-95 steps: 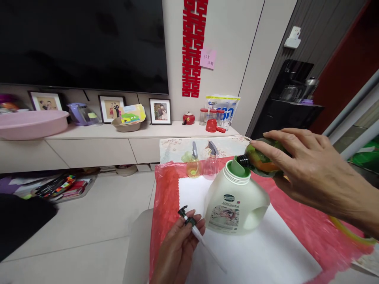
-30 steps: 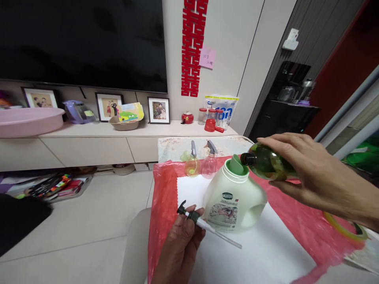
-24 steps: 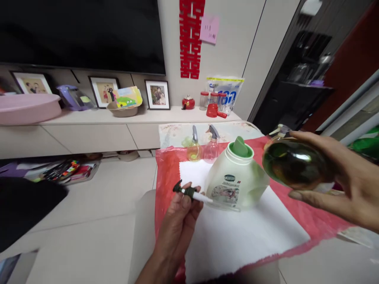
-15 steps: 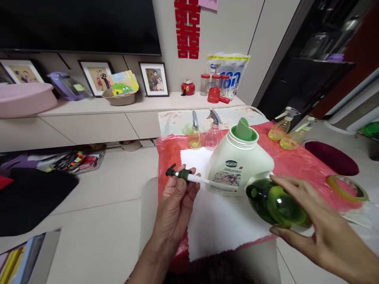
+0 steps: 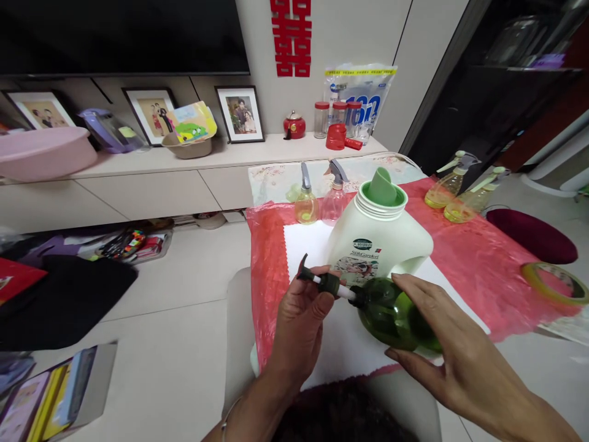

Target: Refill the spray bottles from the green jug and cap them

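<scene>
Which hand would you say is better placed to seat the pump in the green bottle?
Probably the left hand; it grips the pump, whose white stem meets the mouth of the green bottle, while the right hand holds that bottle's body.

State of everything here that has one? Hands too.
Left hand: closed on pump.
Right hand: gripping green bottle.
Pump: stem in bottle neck, collar not seated.
Green bottle: tipped sideways.
Jug: upright, uncapped.
Pink spray bottle: upright, head on.
Three yellow spray bottles: heads on, some liquid inside.
Tape roll: lying flat.
Jars: lids on.
TV: screen dark.
</scene>
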A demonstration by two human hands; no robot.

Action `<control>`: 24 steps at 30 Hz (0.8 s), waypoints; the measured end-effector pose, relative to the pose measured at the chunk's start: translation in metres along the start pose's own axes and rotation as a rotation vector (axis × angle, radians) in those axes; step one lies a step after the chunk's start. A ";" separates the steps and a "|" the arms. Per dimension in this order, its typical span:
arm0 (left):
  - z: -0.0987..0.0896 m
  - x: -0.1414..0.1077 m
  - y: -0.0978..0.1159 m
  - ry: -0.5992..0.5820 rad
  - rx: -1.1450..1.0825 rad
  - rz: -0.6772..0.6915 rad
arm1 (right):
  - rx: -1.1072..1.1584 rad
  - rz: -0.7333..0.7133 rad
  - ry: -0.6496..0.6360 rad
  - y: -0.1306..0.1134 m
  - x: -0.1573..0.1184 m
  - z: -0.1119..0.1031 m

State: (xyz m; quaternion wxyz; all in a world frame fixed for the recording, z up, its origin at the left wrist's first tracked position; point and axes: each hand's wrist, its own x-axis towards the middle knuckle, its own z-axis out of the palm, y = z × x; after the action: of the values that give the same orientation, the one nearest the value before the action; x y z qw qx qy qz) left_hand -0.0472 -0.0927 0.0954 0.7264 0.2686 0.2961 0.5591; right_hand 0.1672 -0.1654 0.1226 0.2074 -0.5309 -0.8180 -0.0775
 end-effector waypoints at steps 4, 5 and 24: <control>0.000 -0.002 -0.010 -0.056 0.013 -0.004 | 0.032 -0.023 0.008 -0.007 0.007 0.004; 0.000 -0.003 -0.012 -0.069 0.014 -0.008 | 0.038 -0.027 0.011 -0.008 0.008 0.004; 0.007 -0.011 -0.021 -0.093 -0.226 -0.134 | 0.970 0.589 0.206 -0.031 -0.016 0.059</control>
State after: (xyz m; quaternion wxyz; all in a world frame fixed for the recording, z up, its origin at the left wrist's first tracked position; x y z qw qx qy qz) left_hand -0.0306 -0.1090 0.0865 0.8005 0.1906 0.2146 0.5261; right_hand 0.1296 -0.1715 0.0654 0.5186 -0.5701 -0.5533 0.3161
